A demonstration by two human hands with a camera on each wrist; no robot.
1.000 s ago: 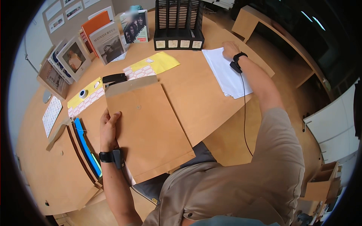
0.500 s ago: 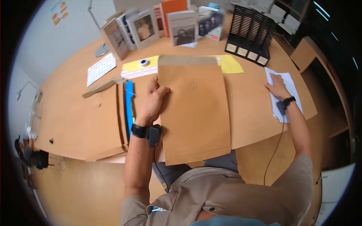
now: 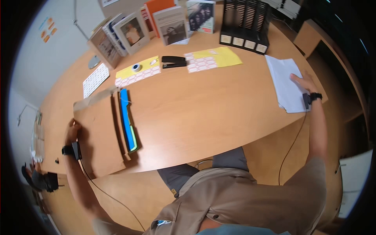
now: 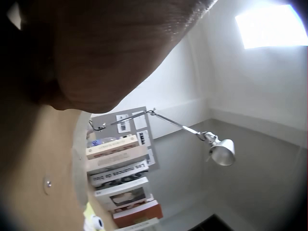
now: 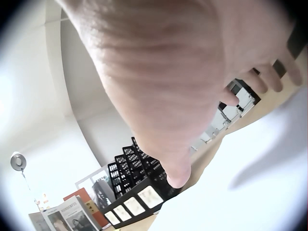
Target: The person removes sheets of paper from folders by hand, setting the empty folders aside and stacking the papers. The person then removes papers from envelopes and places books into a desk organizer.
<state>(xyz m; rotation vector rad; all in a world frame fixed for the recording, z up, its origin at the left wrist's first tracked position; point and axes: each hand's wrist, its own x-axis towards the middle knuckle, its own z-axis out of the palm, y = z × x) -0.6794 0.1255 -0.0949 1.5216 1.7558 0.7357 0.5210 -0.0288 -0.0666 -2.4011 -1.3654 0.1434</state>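
Observation:
At the left of the table lies a large brown envelope (image 3: 96,133), with dark folder edges and a blue folder (image 3: 126,113) showing along its right side. My left hand (image 3: 73,132) grips its left edge, thumb on top and the other fingers mostly hidden. In the left wrist view, the envelope's small round fastener (image 4: 47,184) shows below the hand. Far to the right, a stack of white paper (image 3: 285,82) lies on the table. My right hand (image 3: 307,84) is at its right edge, thumb over the paper, fingers extended.
Along the back stand several books (image 3: 170,27) and a black file rack (image 3: 244,29). In front of them are a black stapler (image 3: 174,62), yellow sheets with labels (image 3: 201,62), and a small white roll (image 3: 136,67). A white keyboard (image 3: 96,80) lies at the left.
My left hand has carried the brown envelope leftward, over where the other envelope lay, uncovering the stapler and the table's middle. My right hand has shifted to the paper stack's right edge.

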